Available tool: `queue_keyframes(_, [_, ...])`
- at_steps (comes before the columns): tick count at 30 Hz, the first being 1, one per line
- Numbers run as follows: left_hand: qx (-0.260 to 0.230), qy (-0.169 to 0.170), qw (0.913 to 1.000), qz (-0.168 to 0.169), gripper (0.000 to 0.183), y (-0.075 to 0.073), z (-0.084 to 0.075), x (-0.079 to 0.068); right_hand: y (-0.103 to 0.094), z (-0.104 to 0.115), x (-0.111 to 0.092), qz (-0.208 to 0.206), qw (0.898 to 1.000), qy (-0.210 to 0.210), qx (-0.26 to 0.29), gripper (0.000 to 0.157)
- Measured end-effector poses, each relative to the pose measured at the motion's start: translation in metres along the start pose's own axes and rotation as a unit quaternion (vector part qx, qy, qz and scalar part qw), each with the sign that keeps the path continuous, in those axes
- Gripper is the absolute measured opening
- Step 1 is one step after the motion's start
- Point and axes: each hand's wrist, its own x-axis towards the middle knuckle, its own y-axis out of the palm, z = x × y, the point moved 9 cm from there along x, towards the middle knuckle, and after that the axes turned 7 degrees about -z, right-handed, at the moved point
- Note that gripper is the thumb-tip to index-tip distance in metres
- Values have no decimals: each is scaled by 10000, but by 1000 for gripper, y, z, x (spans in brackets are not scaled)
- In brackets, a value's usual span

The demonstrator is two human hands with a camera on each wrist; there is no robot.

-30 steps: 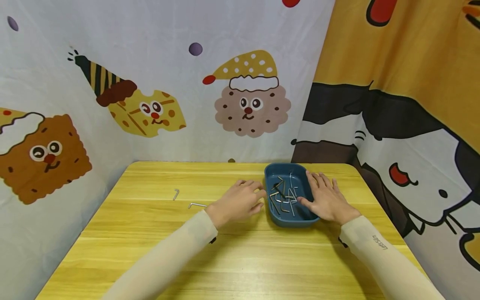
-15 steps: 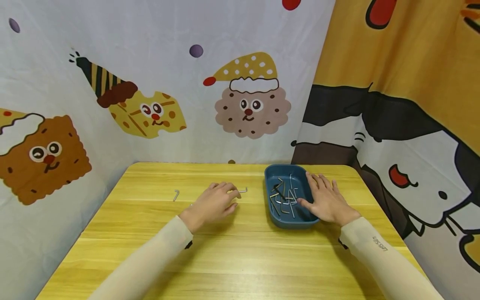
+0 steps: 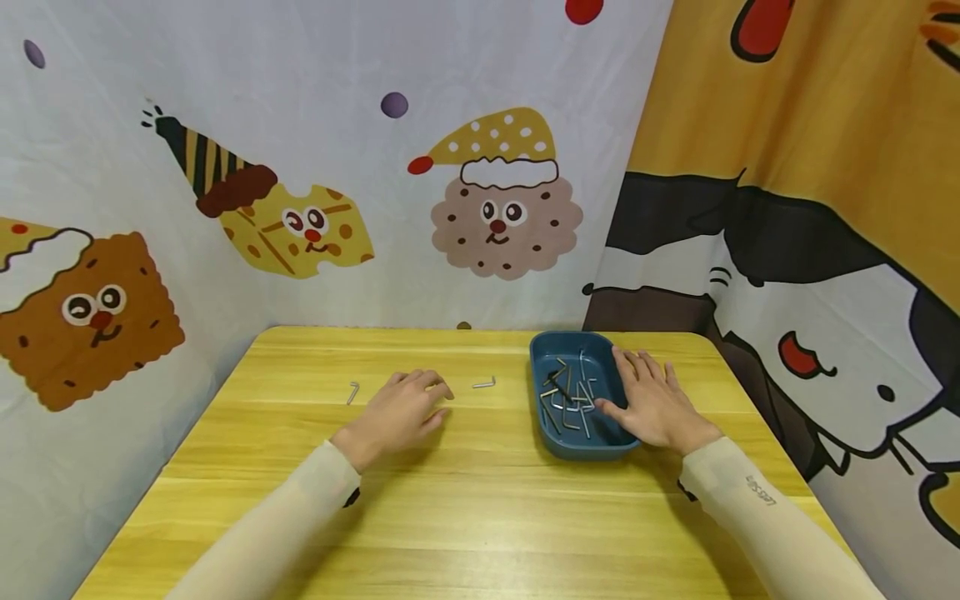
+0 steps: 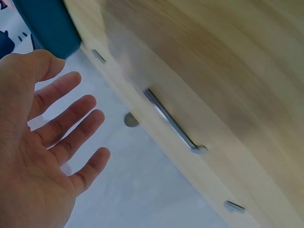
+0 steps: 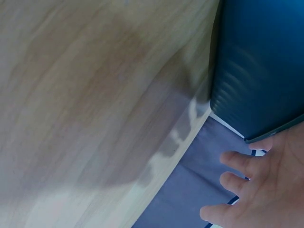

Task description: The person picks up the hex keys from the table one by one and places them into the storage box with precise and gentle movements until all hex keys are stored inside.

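Fingers [image 4: 71,114] of the left hand [image 3: 399,411] are straight and slightly spread, holding nothing, as the left wrist view shows from the palm side; the head view gives only the back of that hand, low over the wooden table [image 3: 480,500]. Under those fingertips the wrist view catches a long hex key [image 4: 172,121] lying flat on the wood; in the head view the hand covers it. Just beyond the fingertips toward the tray lies a short hex key [image 3: 484,383], and past the little-finger side lies another small hex key [image 3: 352,391], both apart from the hand.

The right hand [image 3: 654,406] rests flat with fingers loosely spread along the right rim of the blue tray [image 3: 542,354], the thumb tip reaching over the rim toward the loose hex keys in the tray [image 3: 570,396]. How many keys lie there is hard to make out, since they overlap. The right wrist view shows only the tray's outer wall [image 5: 256,71] and three fingertips [image 5: 237,159] cut off at the frame edge; the keys are hidden from it.

Small dark lettering [image 3: 759,490] runs along the right sleeve, too small to read. The printed curtains [image 3: 495,200] behind the table carry cartoon biscuit faces.
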Motion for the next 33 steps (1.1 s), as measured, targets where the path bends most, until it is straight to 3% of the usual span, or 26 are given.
queue_keyframes(10, [18,-350,9994,-48,26,-3,34,-22,1,2,-3,2,10000,5,-8,108])
queue_keyframes(23, [233,-1023,9945,-41,31,-8,93,-55,-2,2,-3,-16,10000,6,27,108])
queue_keyframes(33, [224,-1215,9923,84,36,-9,123,-77,-1,0,-1,26,10000,19,50,109])
